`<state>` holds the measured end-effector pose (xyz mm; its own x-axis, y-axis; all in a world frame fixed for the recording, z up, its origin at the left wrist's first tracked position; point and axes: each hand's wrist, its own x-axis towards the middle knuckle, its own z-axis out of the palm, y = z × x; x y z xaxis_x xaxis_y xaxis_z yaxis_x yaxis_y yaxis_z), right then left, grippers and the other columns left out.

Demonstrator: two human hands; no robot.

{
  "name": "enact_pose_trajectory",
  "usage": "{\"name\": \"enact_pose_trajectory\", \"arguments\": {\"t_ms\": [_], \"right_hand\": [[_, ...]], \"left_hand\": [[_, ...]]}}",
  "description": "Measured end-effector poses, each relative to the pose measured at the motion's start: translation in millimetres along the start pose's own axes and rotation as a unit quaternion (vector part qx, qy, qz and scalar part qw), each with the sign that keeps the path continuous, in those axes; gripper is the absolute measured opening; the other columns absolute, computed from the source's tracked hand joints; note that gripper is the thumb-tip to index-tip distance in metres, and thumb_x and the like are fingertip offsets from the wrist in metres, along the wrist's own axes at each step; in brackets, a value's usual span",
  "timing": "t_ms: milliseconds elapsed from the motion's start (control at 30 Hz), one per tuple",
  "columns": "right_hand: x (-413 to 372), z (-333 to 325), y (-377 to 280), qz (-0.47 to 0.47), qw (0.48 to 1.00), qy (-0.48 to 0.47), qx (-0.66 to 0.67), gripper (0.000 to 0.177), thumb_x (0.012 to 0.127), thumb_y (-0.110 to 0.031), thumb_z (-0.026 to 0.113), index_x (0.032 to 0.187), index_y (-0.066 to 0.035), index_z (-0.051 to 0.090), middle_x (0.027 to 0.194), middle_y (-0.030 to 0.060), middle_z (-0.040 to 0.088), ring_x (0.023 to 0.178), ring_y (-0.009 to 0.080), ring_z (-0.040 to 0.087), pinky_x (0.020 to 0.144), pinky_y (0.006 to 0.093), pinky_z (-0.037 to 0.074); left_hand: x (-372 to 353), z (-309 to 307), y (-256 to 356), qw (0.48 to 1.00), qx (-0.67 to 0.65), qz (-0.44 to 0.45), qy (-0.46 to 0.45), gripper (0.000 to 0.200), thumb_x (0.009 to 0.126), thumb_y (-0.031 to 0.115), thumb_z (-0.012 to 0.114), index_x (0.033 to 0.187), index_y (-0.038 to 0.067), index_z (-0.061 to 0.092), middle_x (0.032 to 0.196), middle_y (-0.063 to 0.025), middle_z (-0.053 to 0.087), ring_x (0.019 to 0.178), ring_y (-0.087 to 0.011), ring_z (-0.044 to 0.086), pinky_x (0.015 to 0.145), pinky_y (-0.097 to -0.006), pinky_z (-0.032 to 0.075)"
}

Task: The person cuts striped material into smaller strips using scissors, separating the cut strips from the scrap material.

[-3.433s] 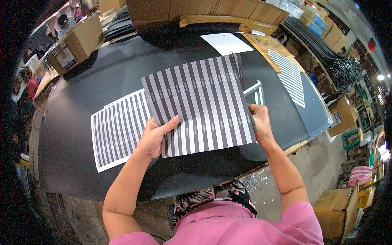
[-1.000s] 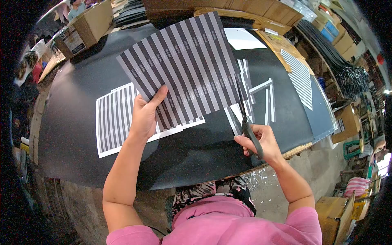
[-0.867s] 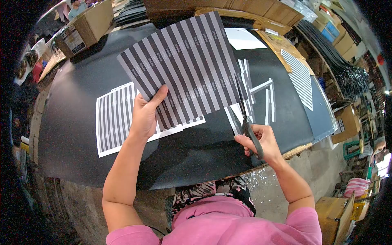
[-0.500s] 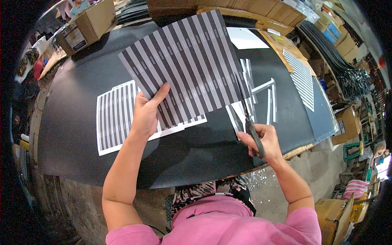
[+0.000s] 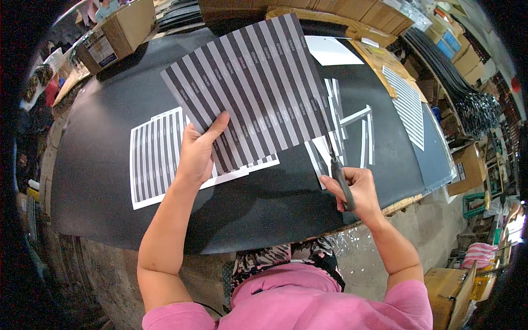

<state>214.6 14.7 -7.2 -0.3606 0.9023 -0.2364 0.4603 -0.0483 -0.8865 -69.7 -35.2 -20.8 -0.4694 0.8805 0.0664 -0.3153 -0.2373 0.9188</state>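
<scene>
A sheet with black and grey stripes and small print (image 5: 253, 88) is raised above the table, tilted. My left hand (image 5: 201, 148) is closed on its lower left edge, thumb on top. In my right hand (image 5: 357, 190) is a pair of scissors with dark handles (image 5: 345, 190). Their blades point up along the sheet's right edge, at its lower right corner; part of the blades is hard to make out there. Under the sheet lie more striped sheets (image 5: 157, 159) with white borders. Thin cut strips (image 5: 366, 137) are scattered beyond the scissors.
The black-topped table (image 5: 104, 181) spans the middle. Toward its far right lie a white sheet (image 5: 333, 52) and a striped sheet (image 5: 406, 104). Cardboard boxes (image 5: 124, 36) stand along the back. Paper scraps (image 5: 346, 242) litter the floor by the table's front edge.
The scissors' handles have drawn slightly closer together in my right hand. The striped sheet and my left hand have barely moved.
</scene>
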Motion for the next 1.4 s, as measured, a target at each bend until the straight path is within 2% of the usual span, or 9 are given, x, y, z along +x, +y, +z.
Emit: {"name": "enact_pose_trajectory", "arguments": {"t_ms": [300,367,767,1200,1400], "right_hand": [[5,-1,2,-0.012,0.999,-0.041,0.022,0.036,0.074,-0.028,0.074,0.061,0.000,0.058,0.049,0.0018,0.052,0.040,0.0077,0.050,0.036,0.0232,0.037],[8,-2,3,-0.011,0.999,-0.044,0.022,0.033,0.074,-0.027,0.074,0.063,0.001,0.059,0.051,0.0022,0.054,0.042,0.0080,0.051,0.038,0.0228,0.038],[16,1,-7,-0.033,0.999,-0.011,0.036,0.026,0.074,-0.020,0.071,0.064,0.001,0.060,0.053,0.0032,0.056,0.043,0.0079,0.051,0.038,0.0227,0.039],[13,4,-10,-0.016,0.999,0.006,0.035,0.027,0.075,-0.021,0.071,0.066,0.002,0.062,0.053,0.0033,0.056,0.039,0.0081,0.049,0.036,0.0234,0.036],[14,1,-9,-0.031,0.999,-0.006,0.022,0.032,0.076,-0.026,0.071,0.064,0.002,0.061,0.051,0.0035,0.055,0.039,0.0083,0.049,0.035,0.0238,0.035]], "left_hand": [[-2,1,2,1.000,-0.003,-0.007,-0.015,0.025,0.084,0.014,0.065,0.103,0.000,0.059,0.099,-0.0084,0.064,0.087,-0.0123,0.060,0.077,-0.0272,0.049],[-3,1,2,0.998,0.001,-0.041,-0.051,0.026,0.083,0.013,0.065,0.104,-0.001,0.058,0.098,-0.0087,0.064,0.084,-0.0123,0.061,0.074,-0.0260,0.050],[-8,9,1,0.995,-0.032,-0.090,-0.040,0.022,0.084,0.014,0.064,0.100,-0.001,0.058,0.093,-0.0099,0.064,0.079,-0.0118,0.063,0.068,-0.0260,0.054],[-5,6,-3,0.994,-0.034,-0.096,-0.048,0.023,0.084,0.015,0.064,0.099,-0.001,0.058,0.091,-0.0088,0.064,0.076,-0.0107,0.063,0.065,-0.0240,0.054],[-5,6,-3,0.994,-0.025,-0.098,-0.044,0.023,0.084,0.016,0.064,0.099,-0.001,0.058,0.092,-0.0085,0.064,0.078,-0.0105,0.062,0.066,-0.0237,0.054]]}}
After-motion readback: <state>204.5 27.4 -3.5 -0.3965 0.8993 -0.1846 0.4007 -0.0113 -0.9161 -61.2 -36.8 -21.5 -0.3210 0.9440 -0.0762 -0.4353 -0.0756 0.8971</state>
